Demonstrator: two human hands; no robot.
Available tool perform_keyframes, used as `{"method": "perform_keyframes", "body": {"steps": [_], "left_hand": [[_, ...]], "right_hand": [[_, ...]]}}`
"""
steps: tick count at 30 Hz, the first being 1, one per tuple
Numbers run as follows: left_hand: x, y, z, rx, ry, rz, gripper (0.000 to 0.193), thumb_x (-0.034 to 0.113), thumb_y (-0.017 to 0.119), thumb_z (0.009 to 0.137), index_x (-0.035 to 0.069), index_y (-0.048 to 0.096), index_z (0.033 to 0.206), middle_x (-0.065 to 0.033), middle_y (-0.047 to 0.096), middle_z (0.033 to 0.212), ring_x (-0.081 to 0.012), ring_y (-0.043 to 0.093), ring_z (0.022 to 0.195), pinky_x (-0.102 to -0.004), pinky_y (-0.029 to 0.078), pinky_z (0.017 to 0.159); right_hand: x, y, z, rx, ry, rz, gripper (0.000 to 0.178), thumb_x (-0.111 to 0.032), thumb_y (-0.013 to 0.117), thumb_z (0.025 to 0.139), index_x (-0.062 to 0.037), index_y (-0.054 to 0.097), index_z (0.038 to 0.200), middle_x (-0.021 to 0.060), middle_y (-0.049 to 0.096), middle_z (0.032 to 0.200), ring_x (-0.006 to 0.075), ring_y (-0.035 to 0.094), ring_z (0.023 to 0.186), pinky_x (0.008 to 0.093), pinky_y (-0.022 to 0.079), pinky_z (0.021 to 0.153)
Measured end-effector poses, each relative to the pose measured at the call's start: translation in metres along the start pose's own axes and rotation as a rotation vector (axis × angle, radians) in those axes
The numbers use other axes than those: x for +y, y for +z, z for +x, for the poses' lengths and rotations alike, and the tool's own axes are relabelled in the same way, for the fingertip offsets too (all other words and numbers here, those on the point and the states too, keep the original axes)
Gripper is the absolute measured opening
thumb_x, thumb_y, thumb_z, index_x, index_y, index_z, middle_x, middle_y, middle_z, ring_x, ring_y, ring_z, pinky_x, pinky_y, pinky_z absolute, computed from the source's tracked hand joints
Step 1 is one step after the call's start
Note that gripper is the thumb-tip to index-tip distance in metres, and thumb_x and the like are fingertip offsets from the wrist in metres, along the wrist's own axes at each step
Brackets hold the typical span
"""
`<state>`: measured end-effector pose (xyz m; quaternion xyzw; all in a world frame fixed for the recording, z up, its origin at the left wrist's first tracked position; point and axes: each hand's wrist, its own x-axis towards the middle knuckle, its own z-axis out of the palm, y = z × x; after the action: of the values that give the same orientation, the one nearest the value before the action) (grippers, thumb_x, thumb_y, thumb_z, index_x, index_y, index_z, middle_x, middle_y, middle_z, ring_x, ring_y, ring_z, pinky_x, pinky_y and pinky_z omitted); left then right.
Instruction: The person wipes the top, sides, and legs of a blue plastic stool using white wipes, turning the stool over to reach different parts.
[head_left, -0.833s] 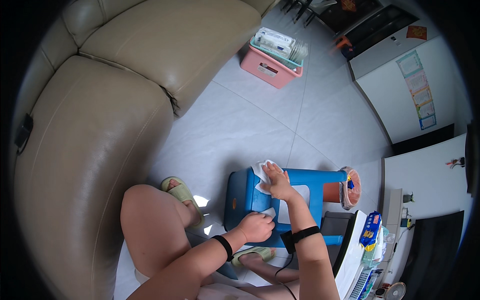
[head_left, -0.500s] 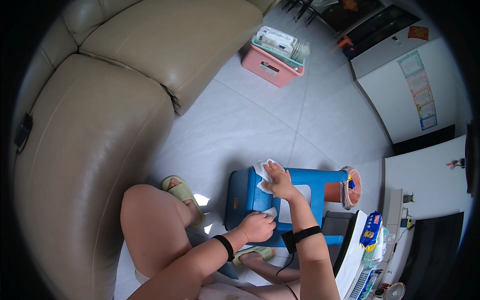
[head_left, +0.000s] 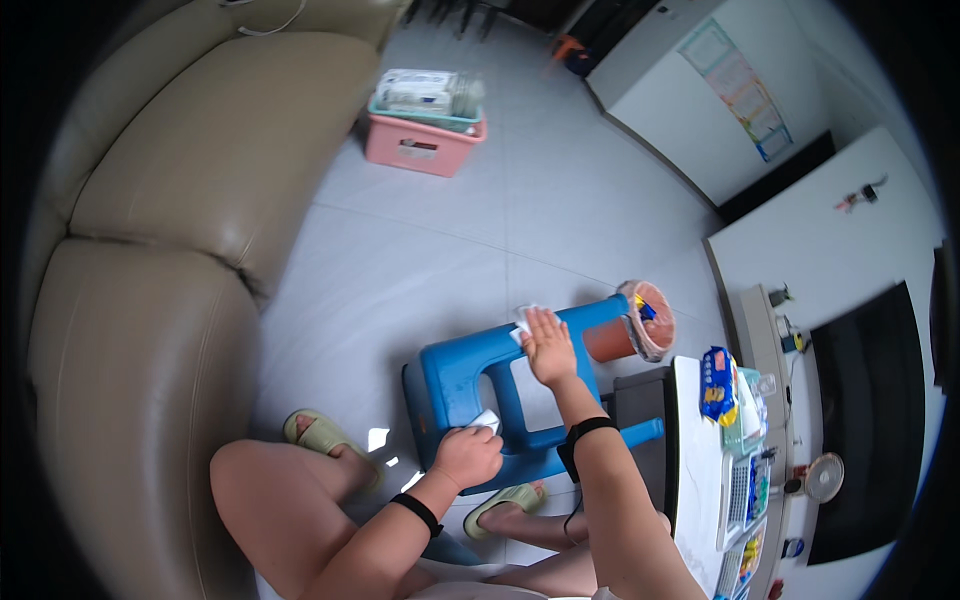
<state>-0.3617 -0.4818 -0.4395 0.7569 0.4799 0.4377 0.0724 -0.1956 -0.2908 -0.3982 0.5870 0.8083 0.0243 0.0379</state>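
A blue plastic stool (head_left: 460, 372) lies on its side on the floor in front of me, its legs pointing right. My right hand (head_left: 548, 348) holds a white wipe (head_left: 523, 322) against the stool's upper leg, with straight fingers laid over it. Part of the wipe sticks out past the fingertips. Closed around a second white wipe (head_left: 486, 421), my left hand (head_left: 467, 458) rests at the stool's near side, beside the opening. Most of that wipe is hidden in the fist.
Right of the stool stands a lined orange bin (head_left: 608, 342). A white-topped table (head_left: 688, 440) at the right bears a blue wipes pack (head_left: 716, 385) and baskets. A beige sofa (head_left: 140, 330) fills the left; a pink storage box (head_left: 425, 145) stands far off.
My right hand has slid along the upper leg, away from the seat, with the wipe. My left hand stays closed near the opening. The whole view has shifted and turned.
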Motion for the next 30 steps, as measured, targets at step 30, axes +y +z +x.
{"method": "perform_keyframes", "body": {"steps": [30], "left_hand": [[0.008,0.009,0.003,-0.064,0.005,0.071,0.006,0.021,0.056,0.062,0.016,0.056,0.057,-0.0015,0.053,0.065,-0.0235,0.054,0.057,-0.0378,0.043,0.052]], "right_hand": [[0.135,-0.001,0.028,0.146,0.730,0.099,0.061,-0.040,0.032,0.098,-0.0023,0.035,0.146,0.0116,0.032,0.153,0.0302,0.028,0.141,0.0422,0.020,0.116]]}}
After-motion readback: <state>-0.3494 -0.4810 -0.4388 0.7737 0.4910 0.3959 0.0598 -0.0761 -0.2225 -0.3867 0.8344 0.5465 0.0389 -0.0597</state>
